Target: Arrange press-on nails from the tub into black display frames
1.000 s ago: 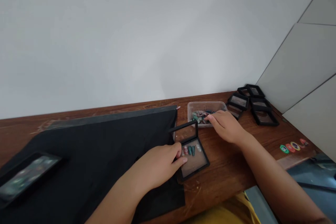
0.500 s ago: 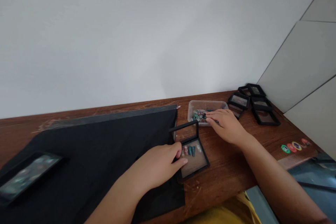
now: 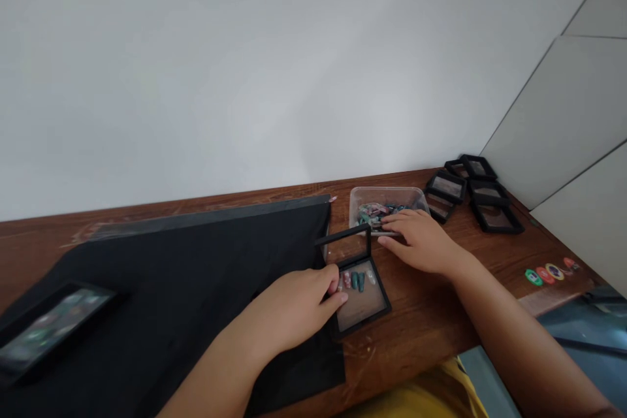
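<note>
An open black-framed case (image 3: pixel 362 313) lies on the table, its lid tilted up at the back. Several small nail-shaped pieces (image 3: pixel 361 281), pink, teal and clear, lie in a row inside it. My left hand (image 3: pixel 306 300) rests at the case's left side, thumb and curled index finger over its edge; what they grip, if anything, is hidden. Behind the case is a clear plastic tub (image 3: pixel 386 194) of similar pieces. My right hand (image 3: pixel 416 238) reaches over the tub's front edge, fingers spread among the pieces and thumb apart, with nothing visibly held.
Several black-framed cases (image 3: pixel 497 217) are piled at the back right. Round colored stickers (image 3: pixel 554 272) mark the table's right edge. A black mat (image 3: pixel 196 287) covers the left side, with a phone-like framed object (image 3: pixel 53 326) on it. A white wall stands behind.
My right hand has shifted slightly left and down at the tub, with its thumb lower and farther from the fingers. My left hand has barely moved.
</note>
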`<state>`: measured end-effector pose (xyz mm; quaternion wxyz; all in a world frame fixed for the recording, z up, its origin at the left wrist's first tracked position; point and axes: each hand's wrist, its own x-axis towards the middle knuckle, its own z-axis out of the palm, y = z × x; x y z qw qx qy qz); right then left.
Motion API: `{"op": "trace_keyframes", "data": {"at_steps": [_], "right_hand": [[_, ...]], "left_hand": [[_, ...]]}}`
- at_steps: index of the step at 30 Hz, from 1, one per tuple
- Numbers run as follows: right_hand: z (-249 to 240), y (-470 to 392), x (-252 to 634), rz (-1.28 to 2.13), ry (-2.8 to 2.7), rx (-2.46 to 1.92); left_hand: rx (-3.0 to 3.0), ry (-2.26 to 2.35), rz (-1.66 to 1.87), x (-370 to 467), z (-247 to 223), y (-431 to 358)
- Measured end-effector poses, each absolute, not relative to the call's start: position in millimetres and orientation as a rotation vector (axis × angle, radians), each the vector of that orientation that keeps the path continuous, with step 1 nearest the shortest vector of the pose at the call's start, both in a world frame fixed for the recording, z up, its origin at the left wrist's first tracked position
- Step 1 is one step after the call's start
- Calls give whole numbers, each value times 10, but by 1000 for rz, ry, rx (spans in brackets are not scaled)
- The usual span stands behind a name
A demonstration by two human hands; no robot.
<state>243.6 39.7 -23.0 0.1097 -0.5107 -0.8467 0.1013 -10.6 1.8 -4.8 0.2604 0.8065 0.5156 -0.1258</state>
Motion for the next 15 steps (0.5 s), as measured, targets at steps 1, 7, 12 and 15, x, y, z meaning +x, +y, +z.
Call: {"op": "trace_keyframes", "data": {"at_steps": [1,7,12,15], "right_hand": [[-245,408,2444,284,-2453,-1470],[-298,481,2525,267,-1988,-1335],[-288,467,2504,310,-1770,-1222],[-299,432,2440,408,-1731,-1221]], "left_hand": [[2183,1396,-334,-109,-48,17],[2176,1381,-314,-123,-45,10],[2162,1392,-321,-121,-37,9],[2164,1391,-340,-119,-25,9]]}}
